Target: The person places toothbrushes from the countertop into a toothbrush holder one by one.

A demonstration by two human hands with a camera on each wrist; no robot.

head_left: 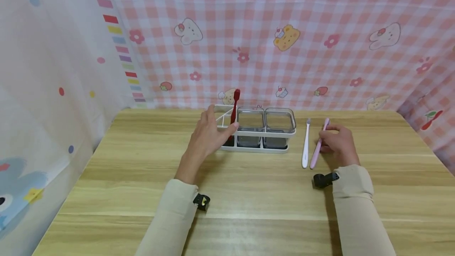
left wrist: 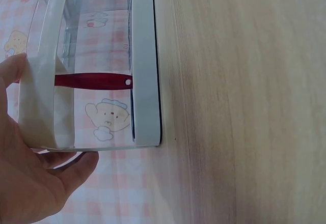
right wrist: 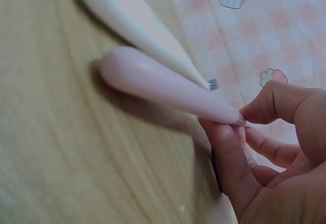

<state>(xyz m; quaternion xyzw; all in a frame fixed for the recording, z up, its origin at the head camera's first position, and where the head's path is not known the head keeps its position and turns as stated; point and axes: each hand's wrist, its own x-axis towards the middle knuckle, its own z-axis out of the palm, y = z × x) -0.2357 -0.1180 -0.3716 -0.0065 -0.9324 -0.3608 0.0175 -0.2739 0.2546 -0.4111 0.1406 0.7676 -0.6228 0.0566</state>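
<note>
A white toothbrush holder [head_left: 261, 150] stands at the back of the wooden table. My left hand [head_left: 209, 135] grips its left end, the thumb on the front of the upper rim and the fingers around the side. A red toothbrush [head_left: 233, 113] stands upright, slightly tilted, in the left compartment; its handle [left wrist: 94, 81] shows through the open front in the left wrist view. To the right, my right hand [head_left: 339, 141] pinches a pink toothbrush [right wrist: 158, 84] between thumb and fingers. A white toothbrush [head_left: 306, 145] lies beside it on the table.
Two clear cups, a middle one [head_left: 250, 118] and a right one [head_left: 280, 121], sit in the holder's other compartments. Behind the table [head_left: 256, 216] hangs a pink checked cloth [head_left: 220, 62]; a white patterned cloth [head_left: 64, 50] hangs at the left.
</note>
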